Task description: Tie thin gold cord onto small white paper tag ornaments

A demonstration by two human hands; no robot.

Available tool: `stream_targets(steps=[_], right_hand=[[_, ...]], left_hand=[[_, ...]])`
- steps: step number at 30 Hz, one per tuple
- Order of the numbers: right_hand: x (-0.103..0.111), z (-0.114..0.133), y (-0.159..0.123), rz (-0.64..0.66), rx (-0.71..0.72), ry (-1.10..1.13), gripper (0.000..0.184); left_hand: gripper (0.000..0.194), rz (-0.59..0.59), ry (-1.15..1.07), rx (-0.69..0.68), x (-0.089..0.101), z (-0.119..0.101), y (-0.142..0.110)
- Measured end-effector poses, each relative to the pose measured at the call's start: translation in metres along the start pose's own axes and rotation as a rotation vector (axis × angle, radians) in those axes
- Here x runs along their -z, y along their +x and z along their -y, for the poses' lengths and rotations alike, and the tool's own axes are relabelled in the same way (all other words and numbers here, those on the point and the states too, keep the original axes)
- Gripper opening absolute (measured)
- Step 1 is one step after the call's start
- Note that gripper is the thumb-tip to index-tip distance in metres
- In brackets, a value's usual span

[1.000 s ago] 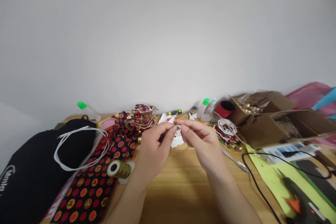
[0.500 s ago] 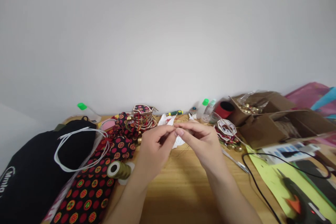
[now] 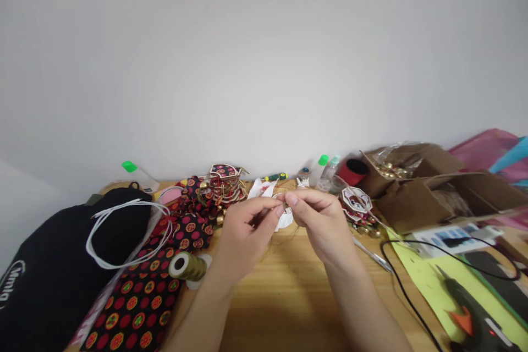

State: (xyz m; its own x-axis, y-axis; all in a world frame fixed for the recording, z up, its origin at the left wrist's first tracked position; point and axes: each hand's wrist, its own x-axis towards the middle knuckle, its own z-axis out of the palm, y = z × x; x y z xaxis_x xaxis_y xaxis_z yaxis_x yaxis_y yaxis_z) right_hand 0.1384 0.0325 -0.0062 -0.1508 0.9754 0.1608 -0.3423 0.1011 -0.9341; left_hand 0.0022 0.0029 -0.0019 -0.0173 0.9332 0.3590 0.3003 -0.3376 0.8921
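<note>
Presently, I record the left hand (image 3: 249, 228) nearly closed, thumb and forefinger pinched together on a thin thread (image 3: 284, 241). The right hand (image 3: 325, 225) meets it fingertip to fingertip in an equally narrow pinch on the same thread, above the wooden table (image 3: 297, 297). Just behind the fingers lies a crumpled white cloth (image 3: 259, 189).

Left of the hands I note an olive spool (image 3: 193, 267), dotted fabric (image 3: 140, 302) and a black bag (image 3: 61, 264) bearing a white cord coil (image 3: 93, 247). To the right are a metal tool (image 3: 373, 256), open cardboard boxes (image 3: 412, 206) and a dark glue gun (image 3: 474, 308) on a yellow sheet (image 3: 421, 275). A plain pale wall (image 3: 264, 66) stands behind.

The fingers obscure the pinch point; I cannot tell what else is gripped there. The bag and glue gun are cut off by the frame.
</note>
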Motion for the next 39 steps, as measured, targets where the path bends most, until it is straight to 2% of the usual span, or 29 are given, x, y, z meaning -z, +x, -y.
stream_targets(steps=[4, 8, 10, 19, 22, 28, 39], right_hand=[[-0.001, 0.001, -0.001, 0.001, -0.044, 0.057, 0.019], [-0.003, 0.0, -0.002, -0.015, -0.02, 0.027, 0.006], [-0.004, -0.002, -0.002, -0.036, -0.007, 0.01, 0.006], [0.0, -0.001, -0.001, -0.019, 0.156, -0.151, 0.008], [0.002, 0.0, -0.001, -0.035, 0.115, -0.138, 0.005], [0.005, 0.003, -0.001, -0.013, -0.004, -0.049, 0.015], [0.004, 0.008, 0.001, -0.002, -0.063, -0.022, 0.022]], left_hand=[[0.019, -0.045, -0.028, 0.031, 0.0, 0.001, 0.001], [0.018, -0.059, -0.068, 0.04, 0.0, 0.001, 0.001], [0.018, -0.059, -0.063, 0.035, 0.0, 0.001, 0.001], [0.02, -0.061, -0.06, 0.066, -0.003, -0.002, -0.001], [0.02, -0.048, -0.104, 0.087, -0.003, -0.003, -0.001], [0.024, 0.004, -0.277, 0.15, -0.003, -0.002, 0.003], [0.028, 0.117, -0.663, 0.442, -0.001, 0.002, 0.005]])
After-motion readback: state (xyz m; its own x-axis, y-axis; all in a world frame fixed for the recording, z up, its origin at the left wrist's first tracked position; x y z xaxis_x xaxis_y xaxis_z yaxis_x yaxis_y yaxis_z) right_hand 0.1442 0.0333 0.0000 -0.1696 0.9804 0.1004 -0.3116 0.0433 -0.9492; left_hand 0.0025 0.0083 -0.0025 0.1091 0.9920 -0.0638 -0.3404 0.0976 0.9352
